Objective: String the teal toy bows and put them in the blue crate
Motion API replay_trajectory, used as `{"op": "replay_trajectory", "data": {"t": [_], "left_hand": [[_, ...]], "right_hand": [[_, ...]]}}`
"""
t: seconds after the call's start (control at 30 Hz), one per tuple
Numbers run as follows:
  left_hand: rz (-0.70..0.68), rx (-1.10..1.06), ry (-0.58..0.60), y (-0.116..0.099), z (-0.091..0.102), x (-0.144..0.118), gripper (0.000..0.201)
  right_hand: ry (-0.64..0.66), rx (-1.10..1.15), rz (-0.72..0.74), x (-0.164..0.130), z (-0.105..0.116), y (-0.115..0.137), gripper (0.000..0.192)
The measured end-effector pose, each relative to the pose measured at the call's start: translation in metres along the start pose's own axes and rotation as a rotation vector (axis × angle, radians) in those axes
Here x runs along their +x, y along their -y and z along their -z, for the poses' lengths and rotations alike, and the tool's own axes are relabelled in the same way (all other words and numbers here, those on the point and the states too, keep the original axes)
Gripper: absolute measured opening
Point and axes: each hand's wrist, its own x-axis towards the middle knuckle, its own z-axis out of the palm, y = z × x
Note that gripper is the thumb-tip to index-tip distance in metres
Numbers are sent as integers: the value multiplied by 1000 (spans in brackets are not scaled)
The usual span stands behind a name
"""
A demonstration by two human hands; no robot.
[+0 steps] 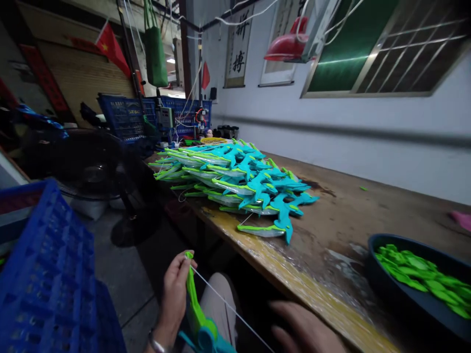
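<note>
My left hand [175,289] pinches the bright green tip of a toy bow [196,309]. Its green limb runs down over my lap to a blue part at the bottom edge, where the frame cuts it off. From the pinched tip a white string [235,313] stretches down to the right and leaves the frame near my right hand [307,326]. Motion blurs that hand, so whether its fingers hold anything is unclear. On the table ahead lies a large pile of similar green and blue toy bows [235,181], stacked in overlapping rows.
A dark basin [375,245] of flat green pieces [423,274] stands on the wooden table [353,196] at right. Blue crates [47,264] are stacked at left, beside a dark standing fan [91,166]. A red lamp [287,44] hangs above.
</note>
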Motion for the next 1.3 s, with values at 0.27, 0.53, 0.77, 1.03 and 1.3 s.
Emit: {"op": "replay_trajectory", "data": {"t": [0.27, 0.53, 0.77, 1.03, 1.3], "left_hand": [[-64, -194, 131, -37, -24, -38, 34], [12, -558, 171, -49, -15, -47, 27], [59, -938, 479, -63, 3, -46, 21], [134, -1133, 606, -68, 4, -55, 27], [90, -1139, 682, -68, 9, -55, 23]], "right_hand": [[712, 797, -508, 56, -72, 127, 39], [552, 720, -283, 47, -53, 130, 35], [517, 463, 338, 42, -36, 152, 21], [541, 336, 554, 24, -41, 158, 14], [513, 334, 545, 19, -42, 161, 14]]}}
